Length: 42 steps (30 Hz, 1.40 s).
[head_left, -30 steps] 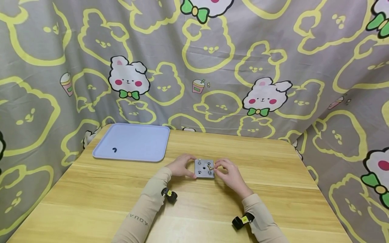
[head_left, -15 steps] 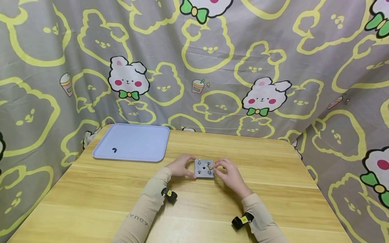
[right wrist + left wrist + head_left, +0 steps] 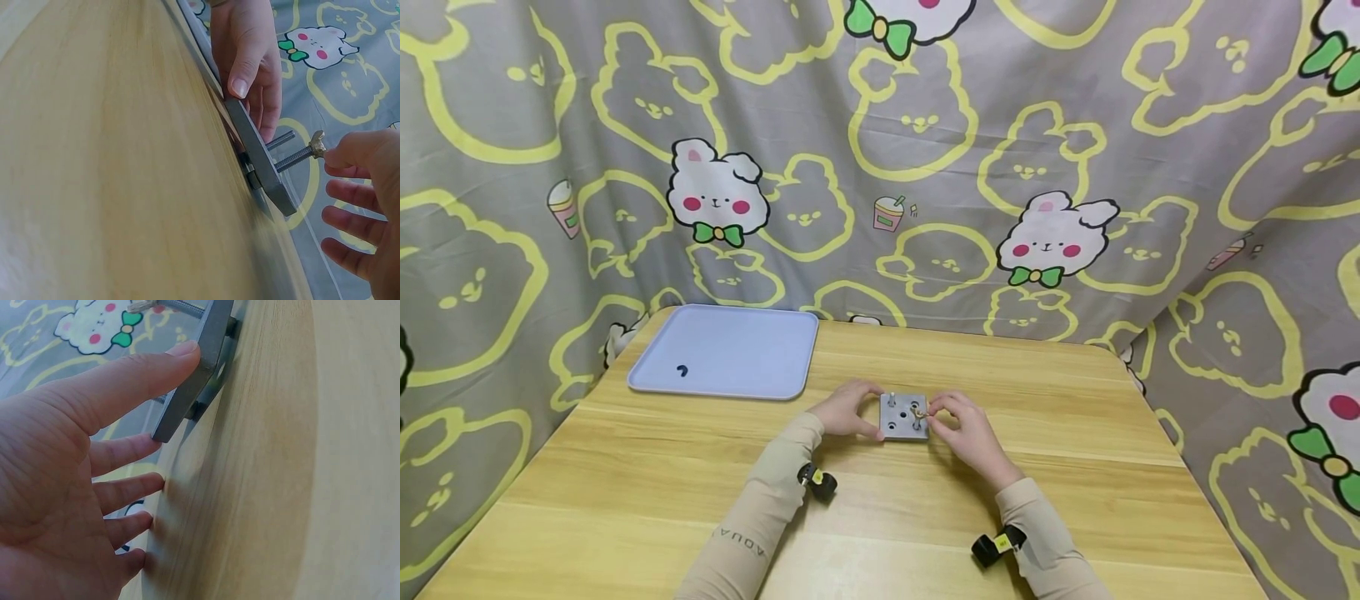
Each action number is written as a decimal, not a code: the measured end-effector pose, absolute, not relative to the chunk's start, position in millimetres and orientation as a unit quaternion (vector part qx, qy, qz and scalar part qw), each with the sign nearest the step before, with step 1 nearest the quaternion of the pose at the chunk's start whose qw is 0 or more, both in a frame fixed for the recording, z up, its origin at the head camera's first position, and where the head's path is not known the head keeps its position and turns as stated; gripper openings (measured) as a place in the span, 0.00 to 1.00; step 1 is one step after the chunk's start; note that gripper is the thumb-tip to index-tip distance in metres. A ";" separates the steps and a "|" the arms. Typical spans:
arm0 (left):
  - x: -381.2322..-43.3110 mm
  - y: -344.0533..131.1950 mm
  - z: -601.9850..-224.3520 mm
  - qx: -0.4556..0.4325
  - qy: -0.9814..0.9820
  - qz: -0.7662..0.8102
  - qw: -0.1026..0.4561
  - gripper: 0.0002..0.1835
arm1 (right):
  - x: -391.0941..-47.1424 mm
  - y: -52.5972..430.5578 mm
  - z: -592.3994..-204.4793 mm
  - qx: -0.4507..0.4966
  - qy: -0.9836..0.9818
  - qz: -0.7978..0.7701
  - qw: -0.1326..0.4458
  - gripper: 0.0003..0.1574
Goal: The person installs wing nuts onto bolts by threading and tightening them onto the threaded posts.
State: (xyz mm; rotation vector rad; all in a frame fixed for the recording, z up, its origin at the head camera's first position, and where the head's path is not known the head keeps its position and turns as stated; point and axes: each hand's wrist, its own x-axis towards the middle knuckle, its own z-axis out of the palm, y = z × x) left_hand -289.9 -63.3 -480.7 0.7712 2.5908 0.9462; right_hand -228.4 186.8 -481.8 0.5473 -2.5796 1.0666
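Note:
A square grey metal plate (image 3: 891,415) with several holes lies on the wooden table, raised on short feet in the wrist views. My left hand (image 3: 848,408) holds its left side between thumb and index finger; in the left wrist view the thumb (image 3: 178,359) presses the plate's edge and the other fingers are spread. Two threaded bolts stand up from the plate. At the top of the near-right bolt (image 3: 294,159) sits a brass wing nut (image 3: 317,145). My right hand (image 3: 968,429) pinches this nut with thumb and index finger. The far-left bolt (image 3: 892,400) is bare.
A light blue tray (image 3: 745,350) stands at the table's back left, with a small dark C-shaped piece (image 3: 682,371) in it. Behind the table (image 3: 1060,400) hangs a patterned curtain (image 3: 820,100). Each sleeved wrist carries a black camera.

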 end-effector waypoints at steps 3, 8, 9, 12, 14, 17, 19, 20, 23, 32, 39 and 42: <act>-290.2 -63.2 -480.0 0.267 0.897 0.325 0.137 0.45 | -228.7 186.5 -481.2 0.192 -0.898 0.367 0.151 0.05; -290.5 -62.7 -479.0 0.268 0.896 0.327 0.136 0.45 | -229.2 186.1 -479.7 0.191 -0.898 0.367 0.150 0.04; -290.6 -62.6 -478.8 0.268 0.895 0.329 0.136 0.46 | -229.3 185.9 -479.6 0.191 -0.898 0.367 0.151 0.04; -291.0 -62.5 -477.9 0.270 0.894 0.330 0.135 0.46 | -229.8 185.1 -479.3 0.189 -0.898 0.367 0.153 0.05; -291.2 -62.6 -476.9 0.272 0.895 0.328 0.134 0.45 | -230.4 184.0 -479.5 0.188 -0.899 0.364 0.155 0.05; -291.5 -62.6 -476.0 0.276 0.895 0.326 0.131 0.45 | -231.1 181.8 -479.4 0.187 -0.902 0.357 0.157 0.06; -291.8 -62.6 -476.3 0.276 0.895 0.325 0.130 0.44 | -231.0 180.0 -478.7 0.188 -0.902 0.355 0.160 0.07; -291.8 -62.6 -476.6 0.277 0.894 0.327 0.128 0.44 | -230.8 179.3 -478.2 0.188 -0.902 0.355 0.161 0.07; -292.1 -62.5 -477.8 0.278 0.896 0.323 0.128 0.44 | -230.2 177.5 -477.1 0.185 -0.902 0.355 0.162 0.08; -291.8 -62.1 -479.9 0.275 0.895 0.326 0.129 0.44 | -232.0 176.7 -480.1 0.186 -0.903 0.351 0.166 0.09; -288.8 -62.5 -481.5 0.277 0.896 0.323 0.129 0.44 | -231.4 174.9 -483.2 0.187 -0.902 0.354 0.160 0.11; -288.6 -62.5 -481.2 0.275 0.896 0.326 0.129 0.44 | -230.9 173.7 -482.0 0.184 -0.901 0.360 0.158 0.11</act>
